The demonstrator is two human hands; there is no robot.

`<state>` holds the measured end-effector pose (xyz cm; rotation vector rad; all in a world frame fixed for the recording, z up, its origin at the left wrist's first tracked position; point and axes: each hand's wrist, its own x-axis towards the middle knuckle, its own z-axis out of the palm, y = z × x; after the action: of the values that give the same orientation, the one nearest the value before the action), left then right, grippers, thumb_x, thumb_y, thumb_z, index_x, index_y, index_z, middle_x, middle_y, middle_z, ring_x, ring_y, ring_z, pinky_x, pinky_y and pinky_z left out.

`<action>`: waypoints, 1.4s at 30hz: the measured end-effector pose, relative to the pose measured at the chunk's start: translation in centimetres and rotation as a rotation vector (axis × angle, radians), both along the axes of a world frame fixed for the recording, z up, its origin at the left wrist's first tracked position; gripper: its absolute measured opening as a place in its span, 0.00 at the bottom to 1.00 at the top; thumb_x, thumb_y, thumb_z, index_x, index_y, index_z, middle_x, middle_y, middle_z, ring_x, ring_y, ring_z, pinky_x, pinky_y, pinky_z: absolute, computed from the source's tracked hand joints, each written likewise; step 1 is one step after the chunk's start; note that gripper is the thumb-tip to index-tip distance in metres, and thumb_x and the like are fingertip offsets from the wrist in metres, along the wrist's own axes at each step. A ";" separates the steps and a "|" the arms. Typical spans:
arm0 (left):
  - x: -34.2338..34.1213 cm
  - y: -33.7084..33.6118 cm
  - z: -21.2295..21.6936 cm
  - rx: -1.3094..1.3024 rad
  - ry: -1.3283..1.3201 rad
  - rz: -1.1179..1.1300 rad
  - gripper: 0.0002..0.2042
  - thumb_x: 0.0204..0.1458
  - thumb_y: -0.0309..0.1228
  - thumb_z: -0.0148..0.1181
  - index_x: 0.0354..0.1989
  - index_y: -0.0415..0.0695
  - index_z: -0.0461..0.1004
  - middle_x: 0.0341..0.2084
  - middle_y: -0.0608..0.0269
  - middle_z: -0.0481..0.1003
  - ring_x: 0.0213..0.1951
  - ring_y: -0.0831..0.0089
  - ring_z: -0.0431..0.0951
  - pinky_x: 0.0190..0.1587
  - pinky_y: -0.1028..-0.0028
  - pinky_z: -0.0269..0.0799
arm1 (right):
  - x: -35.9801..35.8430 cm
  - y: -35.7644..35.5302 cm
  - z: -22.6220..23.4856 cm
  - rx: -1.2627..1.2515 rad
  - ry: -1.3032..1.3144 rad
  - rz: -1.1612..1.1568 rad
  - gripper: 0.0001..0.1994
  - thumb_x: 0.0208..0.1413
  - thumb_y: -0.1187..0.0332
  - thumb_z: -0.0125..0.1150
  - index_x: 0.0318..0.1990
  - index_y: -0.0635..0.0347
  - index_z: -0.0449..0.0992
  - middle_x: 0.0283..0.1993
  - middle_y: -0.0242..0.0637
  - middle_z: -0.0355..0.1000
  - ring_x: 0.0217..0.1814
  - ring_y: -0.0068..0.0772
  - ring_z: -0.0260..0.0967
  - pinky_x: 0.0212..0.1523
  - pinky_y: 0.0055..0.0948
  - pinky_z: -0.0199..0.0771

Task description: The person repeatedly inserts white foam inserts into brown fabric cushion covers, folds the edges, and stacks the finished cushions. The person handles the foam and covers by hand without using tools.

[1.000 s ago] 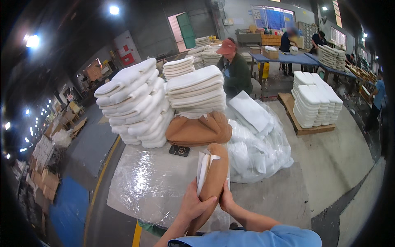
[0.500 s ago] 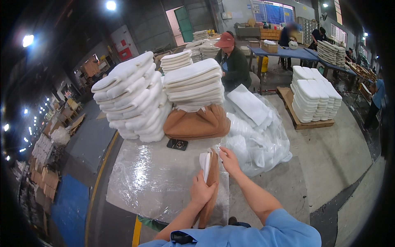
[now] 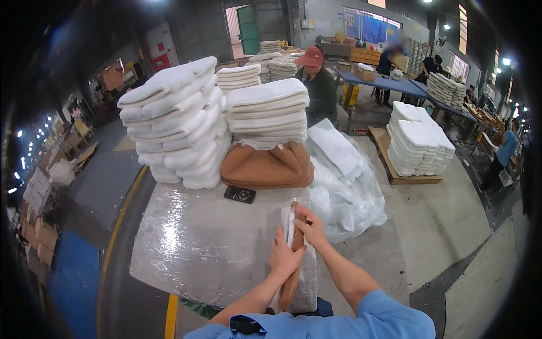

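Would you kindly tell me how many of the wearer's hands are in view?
2: left hand gripping the brown piece, right hand at its far end.

Nothing written reads clearly from where I stand: the pale sheet (image 3: 322, 25) on the back wall (image 3: 323, 10) and the red patches (image 3: 161, 61) on the white panel (image 3: 156, 37) are too small and blurred to make out.

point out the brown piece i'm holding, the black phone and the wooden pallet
Brown piece (image 3: 291, 285): head view, on its lower stretch.
Black phone (image 3: 240, 194): head view, middle of its upward face.
Wooden pallet (image 3: 415, 180): head view, on its near edge.
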<state>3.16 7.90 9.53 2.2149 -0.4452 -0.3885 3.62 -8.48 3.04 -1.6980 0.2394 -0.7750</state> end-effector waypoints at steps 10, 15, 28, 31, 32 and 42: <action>0.6 0.1 -1.8 -0.115 0.046 -0.041 0.58 0.47 0.45 0.77 0.80 0.42 0.40 0.65 0.35 0.63 0.66 0.40 0.67 0.67 0.53 0.66 | 2.3 -4.6 5.3 0.392 0.246 0.062 0.20 0.62 0.61 0.68 0.57 0.61 0.82 0.51 0.36 0.79 0.44 0.28 0.76 0.48 0.35 0.78; -0.9 -1.1 -1.2 -0.145 0.033 -0.065 0.53 0.51 0.43 0.75 0.79 0.40 0.44 0.64 0.36 0.65 0.64 0.43 0.70 0.66 0.53 0.67 | 1.5 -5.3 4.5 -0.182 0.404 0.006 0.17 0.58 0.65 0.72 0.53 0.61 0.85 0.52 0.42 0.80 0.50 0.31 0.77 0.53 0.34 0.77; 10.7 -4.7 -5.5 -0.691 0.965 -0.140 0.39 0.59 0.45 0.72 0.72 0.37 0.59 0.54 0.55 0.74 0.53 0.66 0.77 0.55 0.64 0.75 | 0.4 -3.7 0.2 0.163 0.008 -0.144 0.13 0.62 0.72 0.68 0.53 0.62 0.84 0.58 0.40 0.79 0.57 0.29 0.75 0.57 0.28 0.74; 11.3 -6.2 -4.9 -0.657 1.006 -0.214 0.34 0.60 0.45 0.71 0.67 0.37 0.66 0.52 0.57 0.76 0.52 0.68 0.78 0.54 0.64 0.76 | -0.3 -4.3 0.4 0.233 0.071 -0.131 0.18 0.62 0.73 0.67 0.60 0.62 0.80 0.60 0.39 0.77 0.58 0.29 0.74 0.59 0.29 0.74; 10.9 -6.8 -4.2 -0.638 1.005 -0.215 0.32 0.60 0.45 0.70 0.65 0.37 0.68 0.52 0.57 0.76 0.53 0.68 0.79 0.53 0.64 0.77 | -0.7 -4.7 0.5 0.252 0.099 -0.132 0.20 0.61 0.74 0.66 0.62 0.62 0.79 0.61 0.39 0.76 0.59 0.29 0.73 0.60 0.30 0.73; 8.8 -8.3 -2.7 -0.313 -0.241 -0.192 0.12 0.66 0.34 0.58 0.45 0.37 0.81 0.44 0.48 0.78 0.49 0.53 0.77 0.52 0.60 0.72 | 1.6 -3.9 0.7 -0.021 0.095 -0.192 0.07 0.63 0.73 0.65 0.46 0.63 0.84 0.54 0.39 0.77 0.56 0.35 0.74 0.58 0.31 0.73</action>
<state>12.00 -0.41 6.85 1.9252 -0.7966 -0.1385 5.19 -12.37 3.71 -1.7505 0.4670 -0.8412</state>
